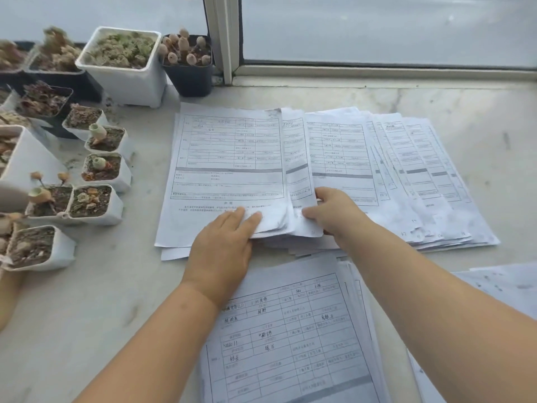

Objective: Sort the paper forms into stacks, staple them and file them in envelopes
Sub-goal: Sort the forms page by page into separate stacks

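Marble sill (436,100); fanned forms (392,170) at 1 o'clock, second stack (290,338) at 6. Plant pots (122,65) at 10. Left hand (223,245) flat, fingers spread on sheet (229,158); right hand (331,210) pinching page edges

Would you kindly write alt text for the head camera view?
Two bare hands work a stack of printed forms on a marble sill: the left hand presses it flat, the right hand pinches its lower corner. More forms fan rightward; potted succulents crowd the left.
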Tool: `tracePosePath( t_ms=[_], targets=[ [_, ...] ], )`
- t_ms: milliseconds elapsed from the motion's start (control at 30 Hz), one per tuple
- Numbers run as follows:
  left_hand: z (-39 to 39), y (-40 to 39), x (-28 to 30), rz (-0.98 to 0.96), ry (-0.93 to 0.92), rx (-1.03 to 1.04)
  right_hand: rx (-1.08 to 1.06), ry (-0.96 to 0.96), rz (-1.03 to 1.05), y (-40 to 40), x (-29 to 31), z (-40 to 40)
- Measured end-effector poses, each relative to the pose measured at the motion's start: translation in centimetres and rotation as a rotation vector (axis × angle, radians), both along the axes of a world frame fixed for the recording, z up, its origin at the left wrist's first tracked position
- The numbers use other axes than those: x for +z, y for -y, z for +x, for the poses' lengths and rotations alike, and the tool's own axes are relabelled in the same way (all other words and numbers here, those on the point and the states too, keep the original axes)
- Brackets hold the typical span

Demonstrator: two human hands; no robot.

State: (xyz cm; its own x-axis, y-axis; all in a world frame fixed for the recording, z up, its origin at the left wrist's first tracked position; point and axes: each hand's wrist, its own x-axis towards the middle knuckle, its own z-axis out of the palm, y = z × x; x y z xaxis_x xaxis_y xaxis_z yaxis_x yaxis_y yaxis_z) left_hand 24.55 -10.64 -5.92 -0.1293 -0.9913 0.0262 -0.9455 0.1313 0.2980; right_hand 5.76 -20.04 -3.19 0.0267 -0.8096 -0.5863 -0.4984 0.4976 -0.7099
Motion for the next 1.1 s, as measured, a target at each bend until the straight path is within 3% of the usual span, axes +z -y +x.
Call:
tracePosePath(
  t_ms=[167,267,367,467,533,667,800,900,1100],
  targets=[
    [1.0,-1.3,0.7,0.002,-0.067,0.003,0.062,-0.041,-0.023,0.2,1.2,-0.8],
    [0.8,-1.4,0.2,0.044,0.016,0.019,0.089,-0.119,-0.023,-0.2,1.1,-0.8],
    [0.0,-1.0,1.3,0.154,0.068,0.016,0.022,-0.277,-0.199,-1.3,1.2,-1.4],
    [0.4,-1.4,2.4,0.273,-0.111,0.086,-0.083,-0.236,-0.332,-4.4,2.4,-3.1],
    [0.4,-3.1,3.2,0.129,-0.218,0.068,-0.125,-0.162,-0.364,-7.6,3.0,-4.8],
    [-2.4,-10.2,4.2,-0.017,-0.321,0.046,-0.103,-0.074,-0.250,-15.8,3.3,-9.1],
    [-8.0,-20.5,3.6,-0.015,-0.410,0.010,0.026,-0.087,-0.151,-24.3,2.9,-13.3],
    [-11.9,-27.1,2.7,0.022,-0.376,-0.090,0.120,-0.119,-0.107,-29.0,2.7,-15.6],
    [-15.5,-30.3,1.9,0.119,-0.338,0.006,0.208,-0.068,0.070,-31.6,1.7,-17.1]
  ],
)
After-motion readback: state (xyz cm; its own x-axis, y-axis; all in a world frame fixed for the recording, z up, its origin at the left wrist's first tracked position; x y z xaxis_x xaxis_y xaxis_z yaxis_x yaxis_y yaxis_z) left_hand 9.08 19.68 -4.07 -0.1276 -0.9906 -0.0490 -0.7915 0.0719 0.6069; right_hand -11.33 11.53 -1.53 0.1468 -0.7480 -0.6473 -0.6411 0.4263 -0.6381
